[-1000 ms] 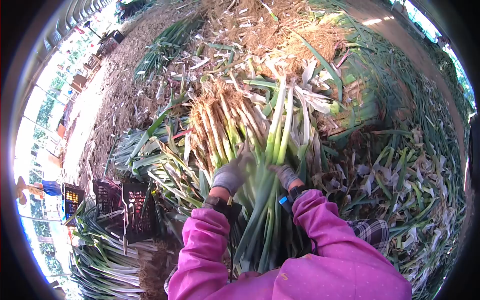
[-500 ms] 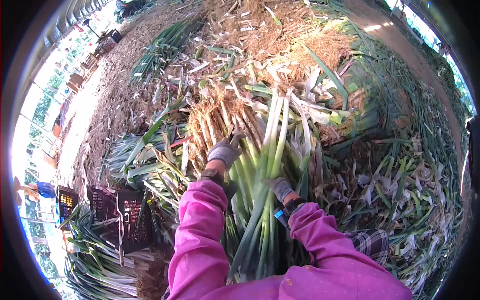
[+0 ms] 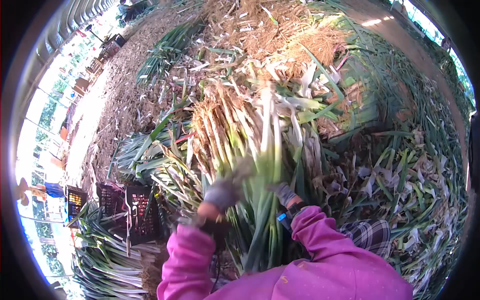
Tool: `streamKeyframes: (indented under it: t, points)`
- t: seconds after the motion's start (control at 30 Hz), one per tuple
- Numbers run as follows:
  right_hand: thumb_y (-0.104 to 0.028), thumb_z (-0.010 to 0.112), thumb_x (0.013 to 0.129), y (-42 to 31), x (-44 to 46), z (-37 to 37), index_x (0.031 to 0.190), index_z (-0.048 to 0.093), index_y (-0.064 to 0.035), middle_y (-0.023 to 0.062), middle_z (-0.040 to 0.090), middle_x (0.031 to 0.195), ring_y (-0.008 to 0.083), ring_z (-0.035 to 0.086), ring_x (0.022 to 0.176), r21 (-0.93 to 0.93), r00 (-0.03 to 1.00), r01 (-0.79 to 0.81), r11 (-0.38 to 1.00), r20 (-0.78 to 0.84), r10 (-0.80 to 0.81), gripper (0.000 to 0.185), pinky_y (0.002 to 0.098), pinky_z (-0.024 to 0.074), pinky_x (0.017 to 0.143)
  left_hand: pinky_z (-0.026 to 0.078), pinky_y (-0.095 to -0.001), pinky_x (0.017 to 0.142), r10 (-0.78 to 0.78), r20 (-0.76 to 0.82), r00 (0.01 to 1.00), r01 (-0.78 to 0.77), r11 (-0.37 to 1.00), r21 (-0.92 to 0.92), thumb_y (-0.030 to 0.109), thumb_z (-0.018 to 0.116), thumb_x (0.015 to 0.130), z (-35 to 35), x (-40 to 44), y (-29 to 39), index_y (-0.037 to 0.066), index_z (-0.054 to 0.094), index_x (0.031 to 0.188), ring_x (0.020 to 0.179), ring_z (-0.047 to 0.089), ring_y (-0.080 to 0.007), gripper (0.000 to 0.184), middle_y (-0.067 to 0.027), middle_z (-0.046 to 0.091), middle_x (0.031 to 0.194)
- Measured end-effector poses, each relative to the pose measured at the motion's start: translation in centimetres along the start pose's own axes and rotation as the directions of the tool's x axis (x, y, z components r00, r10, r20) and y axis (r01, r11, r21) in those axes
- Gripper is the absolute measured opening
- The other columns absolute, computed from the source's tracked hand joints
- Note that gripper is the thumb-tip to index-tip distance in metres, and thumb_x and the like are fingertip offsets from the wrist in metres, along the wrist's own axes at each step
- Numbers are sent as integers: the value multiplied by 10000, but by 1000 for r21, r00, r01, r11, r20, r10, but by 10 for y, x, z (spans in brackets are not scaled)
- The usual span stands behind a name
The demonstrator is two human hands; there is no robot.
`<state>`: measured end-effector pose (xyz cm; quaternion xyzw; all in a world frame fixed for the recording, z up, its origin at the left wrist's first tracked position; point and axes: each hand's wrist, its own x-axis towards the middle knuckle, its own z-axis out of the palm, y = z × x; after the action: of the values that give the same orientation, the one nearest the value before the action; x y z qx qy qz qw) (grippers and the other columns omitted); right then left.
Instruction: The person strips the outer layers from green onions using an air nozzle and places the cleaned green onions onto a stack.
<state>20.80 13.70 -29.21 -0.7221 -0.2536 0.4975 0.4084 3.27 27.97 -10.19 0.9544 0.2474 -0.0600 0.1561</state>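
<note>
Pale, stripped green onions [image 3: 270,160] stand in front of me with white ends pointing away and green leaves toward my body. My right hand [image 3: 282,193], in a grey glove, is closed around their green part from the right side; some of its fingers are hidden behind the stalks. My gloved left hand [image 3: 224,194] is smeared by motion just left of these stalks, so its fingers cannot be made out. Beyond it lies a bunch of unpeeled green onions [image 3: 215,125] with brown, dirty roots.
Black plastic crates [image 3: 142,212] stand at the left, with a pile of green onions [image 3: 107,255] in front of them. A heap of cut roots [image 3: 295,50] lies ahead. Peeled leaves and skins [image 3: 385,185] cover the ground at right. Another leafy bunch [image 3: 170,47] lies farther off.
My left hand has come back toward my body from the dirty stalks. The stripped green onions have shifted slightly left at their white ends, while my right hand stays almost in place on them.
</note>
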Motion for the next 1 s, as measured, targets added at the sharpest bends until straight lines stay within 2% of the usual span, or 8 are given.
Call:
streamKeyframes:
  t: [0.1,0.3,0.43,0.5,0.6,0.73,0.83,1.0]
  points:
    - [-363,634,726,-7,-57,-32,903,665,-73,82,651,822,196,606,750,151,998,57,987,6,-59,341,333,475,718,473,-367,810,-198,476,857,357,894,-271,360,609,766,-65,-78,78,160,359,1325,991,585,-304,644,-185,549,1153]
    - [-308,629,745,-8,-159,-52,811,667,-58,52,634,739,173,585,663,344,997,19,939,-74,7,261,322,469,657,469,-388,781,-205,219,954,298,738,-606,389,667,708,52,-146,91,72,383,1303,942,588,-346,731,-215,598,1011]
    - [-234,636,746,23,-199,-62,823,674,-39,48,645,755,164,611,737,609,999,-30,792,-13,48,213,315,482,701,445,-280,820,-284,420,862,454,803,-386,152,658,748,-9,-138,151,30,369,1304,973,548,-174,639,-101,552,1143]
    - [-181,636,740,8,-224,-77,889,654,-21,71,645,831,189,620,792,716,1000,5,698,-15,8,220,325,493,739,455,-340,820,-277,138,951,299,709,-639,275,668,733,67,-142,113,55,376,1305,969,579,-286,679,-168,586,1073]
    - [-152,634,734,-25,-257,-95,967,623,-15,82,635,879,205,617,798,782,995,102,614,-91,-49,270,332,496,749,468,-393,788,-268,249,931,345,868,-356,351,658,735,23,-134,127,76,362,1319,929,592,-362,709,-212,599,1029]
    - [-138,651,721,-57,-258,-96,1017,597,-27,58,620,889,186,599,797,724,988,118,680,-152,-9,321,315,489,748,468,-436,769,-472,79,878,458,781,-425,393,645,723,57,-125,100,58,437,1207,901,593,-376,624,-218,607,983]
    - [-172,686,705,-28,-195,-81,952,627,-36,33,629,838,168,602,748,758,996,76,647,-91,-10,288,309,489,723,467,-444,766,-469,335,817,549,811,-204,389,644,715,30,-113,99,67,451,1160,890,595,-375,582,-217,612,961]
    - [-181,688,657,-66,-126,-52,901,643,-29,71,633,779,202,602,667,566,993,-18,824,-85,80,291,332,493,651,453,-406,816,-395,397,829,483,863,-148,479,579,709,22,-95,85,26,441,1215,951,582,-364,692,-231,602,998]
